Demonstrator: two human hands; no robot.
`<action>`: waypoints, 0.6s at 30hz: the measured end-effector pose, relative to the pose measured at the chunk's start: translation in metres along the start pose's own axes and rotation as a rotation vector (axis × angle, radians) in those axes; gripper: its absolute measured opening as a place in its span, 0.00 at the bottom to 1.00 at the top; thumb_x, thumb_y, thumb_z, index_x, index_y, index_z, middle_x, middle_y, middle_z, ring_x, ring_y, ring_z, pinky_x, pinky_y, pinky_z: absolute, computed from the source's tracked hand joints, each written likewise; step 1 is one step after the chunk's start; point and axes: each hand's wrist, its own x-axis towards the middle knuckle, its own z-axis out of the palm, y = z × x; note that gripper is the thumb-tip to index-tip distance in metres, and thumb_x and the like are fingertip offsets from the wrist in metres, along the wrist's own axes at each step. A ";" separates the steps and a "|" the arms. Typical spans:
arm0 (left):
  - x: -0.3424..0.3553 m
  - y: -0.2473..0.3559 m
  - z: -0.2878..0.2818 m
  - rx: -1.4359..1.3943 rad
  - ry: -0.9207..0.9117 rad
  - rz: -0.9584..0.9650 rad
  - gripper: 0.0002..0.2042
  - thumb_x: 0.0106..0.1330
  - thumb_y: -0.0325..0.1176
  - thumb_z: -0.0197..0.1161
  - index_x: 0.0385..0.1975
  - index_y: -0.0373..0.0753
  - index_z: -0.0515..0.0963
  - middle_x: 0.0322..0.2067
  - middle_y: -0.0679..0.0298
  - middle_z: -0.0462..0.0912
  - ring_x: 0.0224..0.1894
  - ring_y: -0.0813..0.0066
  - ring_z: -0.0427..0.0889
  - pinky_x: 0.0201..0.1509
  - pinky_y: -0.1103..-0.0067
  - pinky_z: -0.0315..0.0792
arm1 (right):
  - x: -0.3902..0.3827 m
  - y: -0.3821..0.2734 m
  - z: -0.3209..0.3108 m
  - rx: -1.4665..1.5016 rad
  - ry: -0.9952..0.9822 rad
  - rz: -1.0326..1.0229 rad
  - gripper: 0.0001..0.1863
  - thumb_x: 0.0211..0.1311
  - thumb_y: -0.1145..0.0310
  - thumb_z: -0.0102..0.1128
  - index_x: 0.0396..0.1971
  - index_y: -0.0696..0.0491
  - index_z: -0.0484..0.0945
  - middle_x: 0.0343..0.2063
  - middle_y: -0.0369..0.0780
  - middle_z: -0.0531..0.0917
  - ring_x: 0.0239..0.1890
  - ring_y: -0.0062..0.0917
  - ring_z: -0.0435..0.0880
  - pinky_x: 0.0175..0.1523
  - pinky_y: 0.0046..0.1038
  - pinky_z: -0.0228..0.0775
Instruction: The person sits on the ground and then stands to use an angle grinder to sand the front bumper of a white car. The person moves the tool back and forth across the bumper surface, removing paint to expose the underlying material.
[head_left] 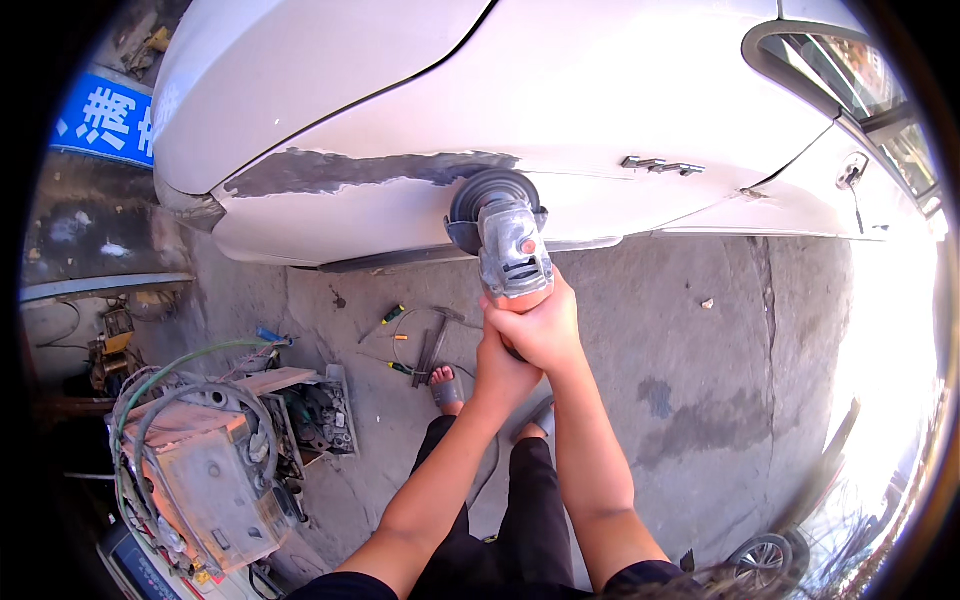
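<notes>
Both my hands are wrapped round an angle grinder (512, 248) with a dusty grey head and an orange body. My right hand (545, 318) grips the body close behind the head, and my left hand (505, 368) is closed at the rear, overlapping it. The dark round disc (492, 192) lies against the white car body (580, 100), at the right end of a bare dark grey patch (330, 172) with ragged edges. Whether the disc is spinning cannot be made out. A chrome badge (662, 166) sits on the panel to the right.
A dusty orange machine (205, 480) with coiled hoses stands at the lower left, beside a tray of tools (325, 415). Screwdrivers (393, 315), metal strips (430, 345) and a cable lie on the concrete floor (660, 320) near my feet. A car wheel (762, 560) shows at the lower right.
</notes>
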 end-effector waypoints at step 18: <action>0.012 -0.005 0.004 0.053 -0.061 0.082 0.42 0.54 0.34 0.79 0.67 0.37 0.60 0.56 0.53 0.82 0.57 0.60 0.84 0.57 0.68 0.77 | 0.003 -0.003 -0.009 -0.009 0.011 -0.114 0.31 0.45 0.63 0.80 0.47 0.64 0.78 0.37 0.47 0.89 0.42 0.31 0.90 0.51 0.32 0.80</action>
